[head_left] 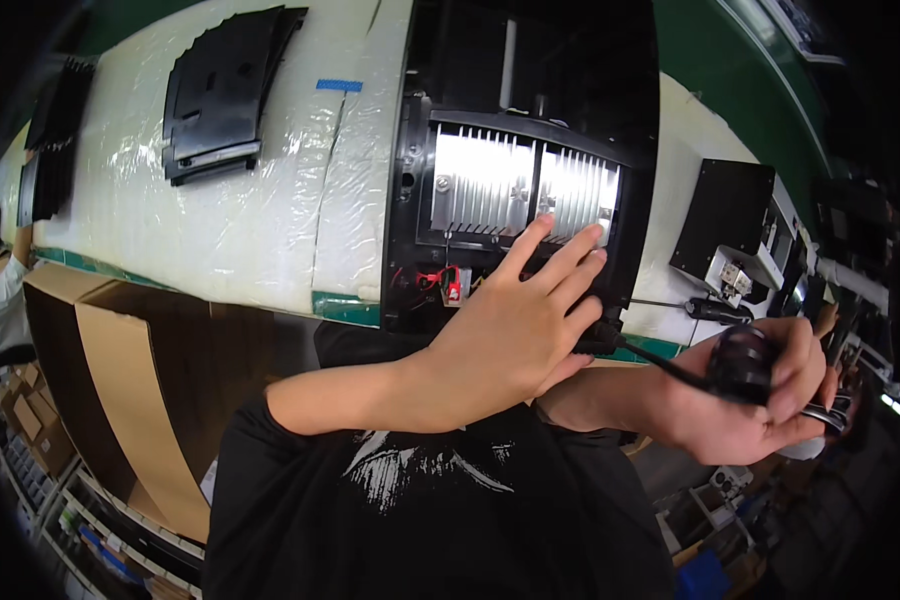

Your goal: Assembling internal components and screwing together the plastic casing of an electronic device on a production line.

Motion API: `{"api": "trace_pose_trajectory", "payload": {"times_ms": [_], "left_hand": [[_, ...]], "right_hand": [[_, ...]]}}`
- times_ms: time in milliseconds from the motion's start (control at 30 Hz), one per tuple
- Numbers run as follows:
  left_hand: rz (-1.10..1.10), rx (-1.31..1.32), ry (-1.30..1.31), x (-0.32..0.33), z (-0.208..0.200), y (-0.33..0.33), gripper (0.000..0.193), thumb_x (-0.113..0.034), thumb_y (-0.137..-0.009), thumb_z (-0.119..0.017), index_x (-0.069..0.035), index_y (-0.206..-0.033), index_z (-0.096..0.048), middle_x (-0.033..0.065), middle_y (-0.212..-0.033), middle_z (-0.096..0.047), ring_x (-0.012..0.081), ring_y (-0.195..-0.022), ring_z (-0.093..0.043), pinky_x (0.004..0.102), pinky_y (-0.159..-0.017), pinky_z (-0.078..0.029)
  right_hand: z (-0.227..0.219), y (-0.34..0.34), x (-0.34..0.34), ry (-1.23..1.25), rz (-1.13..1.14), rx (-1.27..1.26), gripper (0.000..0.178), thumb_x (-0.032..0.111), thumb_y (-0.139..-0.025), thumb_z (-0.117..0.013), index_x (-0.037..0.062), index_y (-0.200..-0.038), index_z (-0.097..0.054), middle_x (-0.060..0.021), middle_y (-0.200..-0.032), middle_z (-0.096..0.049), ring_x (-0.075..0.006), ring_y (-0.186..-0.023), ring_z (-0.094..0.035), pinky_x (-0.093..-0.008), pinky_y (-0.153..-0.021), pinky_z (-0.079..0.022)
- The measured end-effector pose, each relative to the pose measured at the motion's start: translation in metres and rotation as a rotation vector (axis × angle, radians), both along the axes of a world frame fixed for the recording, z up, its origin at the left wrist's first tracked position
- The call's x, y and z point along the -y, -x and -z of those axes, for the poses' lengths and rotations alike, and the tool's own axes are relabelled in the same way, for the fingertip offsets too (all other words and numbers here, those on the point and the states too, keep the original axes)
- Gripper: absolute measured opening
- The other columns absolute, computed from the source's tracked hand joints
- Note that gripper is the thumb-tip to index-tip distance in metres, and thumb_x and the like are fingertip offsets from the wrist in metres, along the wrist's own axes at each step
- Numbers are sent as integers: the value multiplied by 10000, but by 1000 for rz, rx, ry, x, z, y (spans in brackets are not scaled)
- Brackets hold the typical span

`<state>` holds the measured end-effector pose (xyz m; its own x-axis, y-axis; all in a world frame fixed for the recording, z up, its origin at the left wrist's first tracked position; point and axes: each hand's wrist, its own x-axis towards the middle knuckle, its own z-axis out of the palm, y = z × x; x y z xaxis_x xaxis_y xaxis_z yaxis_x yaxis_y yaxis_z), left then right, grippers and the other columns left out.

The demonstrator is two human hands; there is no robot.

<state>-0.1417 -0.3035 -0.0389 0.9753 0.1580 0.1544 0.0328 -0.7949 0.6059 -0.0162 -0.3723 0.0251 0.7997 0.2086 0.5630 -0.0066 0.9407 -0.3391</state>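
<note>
A black device housing (398, 200) stands open on the table, with silver finned heat sinks (485, 180) inside it. My left hand (520, 320) lies over the housing's near side, fingers spread, fingertips at the lower edge of the right heat sink. Red wires (435, 277) show beside that hand. My right hand (740, 400), out to the right of the housing, is closed around a bundled black cable (742, 362). A length of this cable runs back to the housing's near right corner, where my left hand partly hides its end.
A screwdriver (715, 310) lies by the housing's right side. Beyond it stands a black metal box (725, 220) with a bracket. Black plastic panels (220, 95) rest on the wrapped table at left. An open cardboard box (120, 370) stands below the table edge; another person's sleeve (5, 310) shows far left.
</note>
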Motion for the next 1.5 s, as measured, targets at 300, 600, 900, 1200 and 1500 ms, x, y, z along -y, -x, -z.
{"api": "trace_pose_trajectory", "payload": {"times_ms": [300, 600, 900, 1200, 1500], "left_hand": [[-2, 55, 100, -1, -6, -3, 278, -294, -845, -599, -17, -832, -587, 167, -1187, -505, 348, -1265, -343, 535, -1054, -225], [-109, 92, 56, 2, -1, -13, 157, -192, -799, -637, -46, -838, -596, 65, -1037, -513, 274, -1024, -451, 425, -875, -354], [-7, 54, 151, 1, 6, -18, 111, -138, -783, -652, -36, -793, -609, 48, -802, -514, 220, -739, -484, 324, -638, -433], [-50, 24, 230, 0, 6, -14, 162, -169, -818, -639, -14, -810, -595, 82, -750, -515, 265, -677, -565, 359, -595, -458], [-82, -1, 221, 0, 6, -14, 152, -138, -808, -656, -12, -841, -577, 83, -780, -540, 255, -685, -590, 341, -594, -474]], "right_hand": [[43, -47, 51, 592, 1109, -51, 329, 285, -988, -376, -15, -1073, -481, -38, -752, -476, -167, -696, -467, -299, -665, -416], [104, 34, 125, 1109, 536, -634, 379, 367, -977, -394, 19, -999, -541, -36, -772, -563, -134, -684, -535, -241, -590, -414], [101, 44, 122, 1303, 808, 510, 512, 306, -820, -658, -49, -1151, -494, -162, -1063, -505, -267, -983, -513, -359, -851, -429], [63, -22, 91, 1523, -209, 133, 206, 1, -743, -708, 17, -698, -507, 3, -683, -505, -62, -644, -442, -205, -590, -341], [67, -19, 87, 1614, -233, -55, 289, 41, -774, -719, 66, -664, -453, 71, -572, -449, 13, -542, -338, -175, -486, -224]]}}
